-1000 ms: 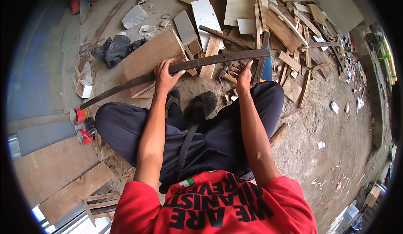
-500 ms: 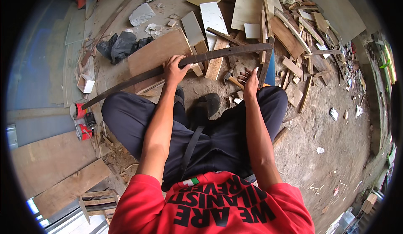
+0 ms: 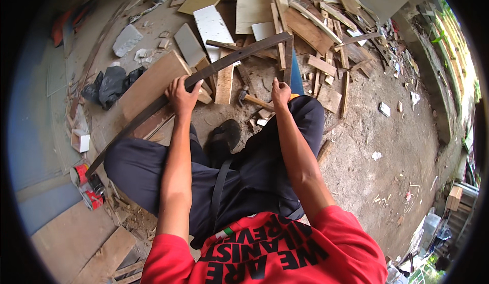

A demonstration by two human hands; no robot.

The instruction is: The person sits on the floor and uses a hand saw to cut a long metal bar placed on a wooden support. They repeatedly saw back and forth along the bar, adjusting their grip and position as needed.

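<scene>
While the left hand (image 3: 181, 96) wraps the long dark strip (image 3: 224, 63), seemingly to steady it, that strip slants near left to far right across the head view; the right hand (image 3: 280, 92), loosely curled near a hammer (image 3: 258, 102), hides whether it grips anything; black lettering marks the red shirt (image 3: 351, 248).

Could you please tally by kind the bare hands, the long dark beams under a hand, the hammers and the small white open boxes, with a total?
Bare hands: 2 (left hand, right hand)
Long dark beam under the left hand: 1
Hammer: 1
Small white open box: 1
Total: 5
</scene>
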